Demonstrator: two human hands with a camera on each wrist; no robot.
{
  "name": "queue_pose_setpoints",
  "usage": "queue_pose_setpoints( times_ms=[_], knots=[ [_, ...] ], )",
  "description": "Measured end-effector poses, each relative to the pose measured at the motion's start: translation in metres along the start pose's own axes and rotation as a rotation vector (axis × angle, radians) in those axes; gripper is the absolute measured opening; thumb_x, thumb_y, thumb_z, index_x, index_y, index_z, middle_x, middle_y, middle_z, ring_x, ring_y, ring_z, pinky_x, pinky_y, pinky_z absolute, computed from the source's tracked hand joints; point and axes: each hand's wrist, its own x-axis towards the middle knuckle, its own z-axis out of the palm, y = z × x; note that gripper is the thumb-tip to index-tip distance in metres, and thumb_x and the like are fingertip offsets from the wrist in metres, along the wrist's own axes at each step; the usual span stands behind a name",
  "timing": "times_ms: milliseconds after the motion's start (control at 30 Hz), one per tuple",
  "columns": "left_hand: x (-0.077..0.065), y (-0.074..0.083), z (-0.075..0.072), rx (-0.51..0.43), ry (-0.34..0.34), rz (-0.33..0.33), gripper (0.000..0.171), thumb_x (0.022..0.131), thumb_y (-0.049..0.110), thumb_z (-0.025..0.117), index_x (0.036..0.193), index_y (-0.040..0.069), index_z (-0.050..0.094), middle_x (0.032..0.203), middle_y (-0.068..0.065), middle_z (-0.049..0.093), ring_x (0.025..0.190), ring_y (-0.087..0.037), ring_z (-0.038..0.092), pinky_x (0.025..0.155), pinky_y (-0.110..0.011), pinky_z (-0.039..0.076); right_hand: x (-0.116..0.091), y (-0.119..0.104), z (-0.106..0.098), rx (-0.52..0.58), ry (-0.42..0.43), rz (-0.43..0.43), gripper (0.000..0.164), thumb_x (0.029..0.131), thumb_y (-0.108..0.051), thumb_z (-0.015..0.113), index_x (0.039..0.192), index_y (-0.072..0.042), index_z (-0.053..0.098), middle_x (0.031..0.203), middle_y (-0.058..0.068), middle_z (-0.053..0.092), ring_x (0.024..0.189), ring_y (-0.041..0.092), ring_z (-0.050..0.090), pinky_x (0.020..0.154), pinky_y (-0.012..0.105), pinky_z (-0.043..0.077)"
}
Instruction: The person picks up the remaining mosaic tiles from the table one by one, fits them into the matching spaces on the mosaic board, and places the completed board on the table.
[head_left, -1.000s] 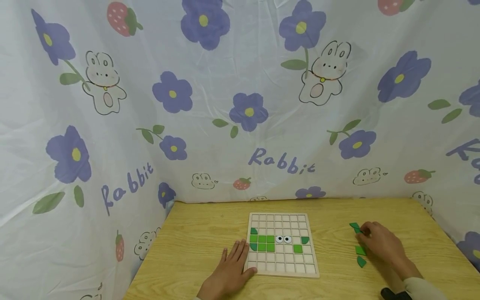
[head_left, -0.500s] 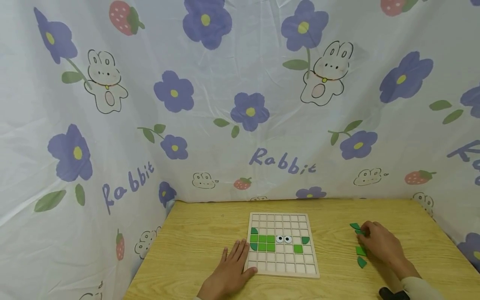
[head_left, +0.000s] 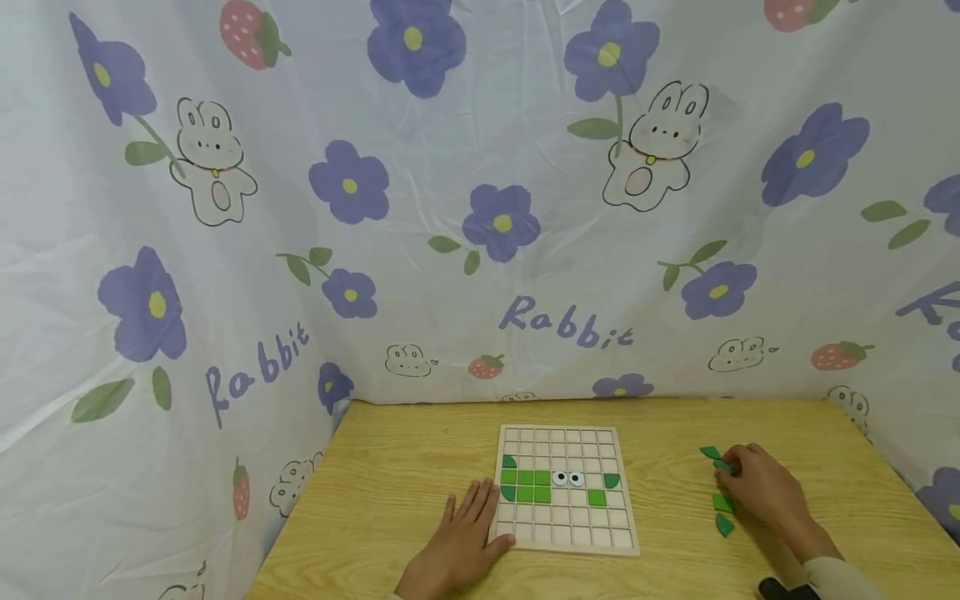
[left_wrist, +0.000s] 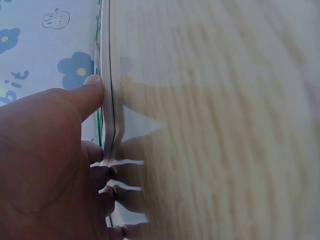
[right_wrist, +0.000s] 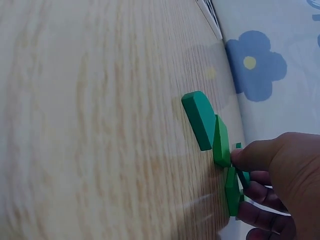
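Right hand (head_left: 765, 486) pinches a dark green piece (right_wrist: 243, 176) between thumb and fingers, low over the tabletop (head_left: 420, 442); piece's shape partly hidden. Beside it, loose on the wood: a green square (head_left: 722, 502), a rounded green piece (head_left: 724, 525) nearer the person, a dark green piece (head_left: 709, 452) just beyond the fingertips. Left hand (head_left: 457, 546) flat, fingers straight, at the left edge of the grid board (head_left: 570, 535), well apart. Board carries green squares (head_left: 542, 477), dark green corner pieces (head_left: 612, 481), two eye pieces (head_left: 560, 478) side by side.
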Motion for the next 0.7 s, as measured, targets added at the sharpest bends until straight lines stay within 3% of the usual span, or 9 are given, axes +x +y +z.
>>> queue_pose_setpoints(
  times_ms=[300,700],
  knots=[
    [0.0005,-0.0007,-0.0011,-0.036,0.004,0.022,0.086,0.109,0.06,0.048,0.17,0.004,0.024,0.179,-0.017,0.015,0.167,-0.04,0.013,0.128,-0.073,0.012,-0.0026,0.0011,0.0025,-0.006,0.036,-0.019,0.027,0.097,-0.02,0.077,0.111,0.001,0.07,0.103,0.015,0.067,0.09,0.033,0.07,0.069,0.051,0.059],
    [-0.0008,0.002,-0.0019,0.003,-0.004,-0.002,0.084,0.11,0.057,0.05,0.171,0.006,0.023,0.18,-0.014,0.015,0.167,-0.038,0.014,0.13,-0.07,0.014,-0.0014,-0.0067,0.0017,0.013,0.051,-0.023,0.018,0.098,-0.021,0.077,0.104,-0.005,0.071,0.094,0.007,0.073,0.078,0.019,0.066,0.062,0.041,0.054]
  ],
)
